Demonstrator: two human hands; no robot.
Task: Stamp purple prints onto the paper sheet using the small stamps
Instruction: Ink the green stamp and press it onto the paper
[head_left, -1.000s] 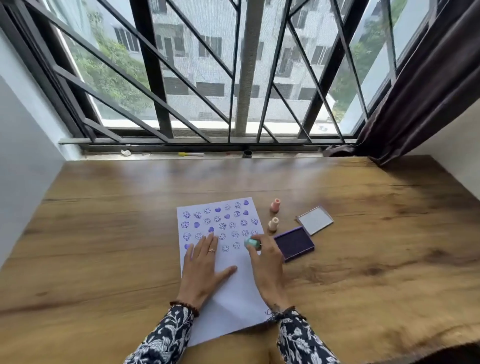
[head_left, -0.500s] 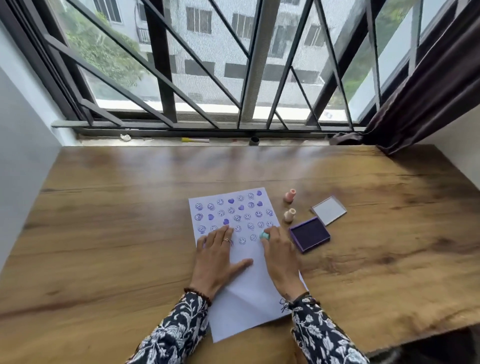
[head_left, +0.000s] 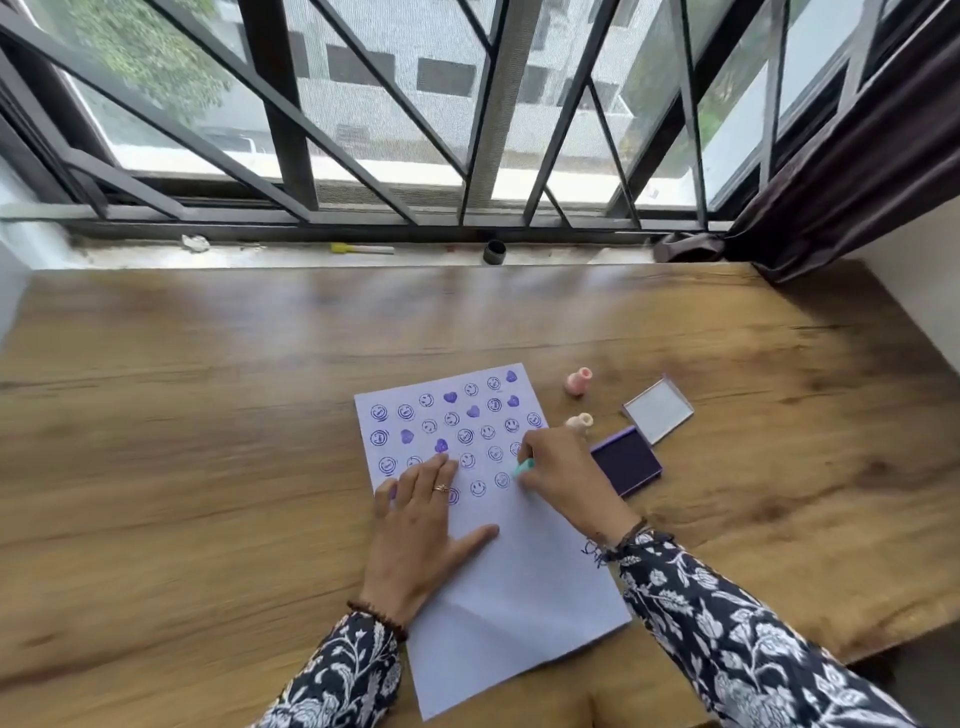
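The paper (head_left: 519, 571) is pinned flat on the table (head_left: 208, 441) by the left hand (head_left: 421, 535), fingers loosely spread. A teal stamp (head_left: 523, 467) is pinched in the right hand (head_left: 563, 480), probably touching the sheet, just left of the ink pad (head_left: 626, 460).

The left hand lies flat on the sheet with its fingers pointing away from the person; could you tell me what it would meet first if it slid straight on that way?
Sliding along the paper sheet, the left hand would first cross the purple heart print just beyond its fingertips, then more prints. No solid object seems to lie in that line.
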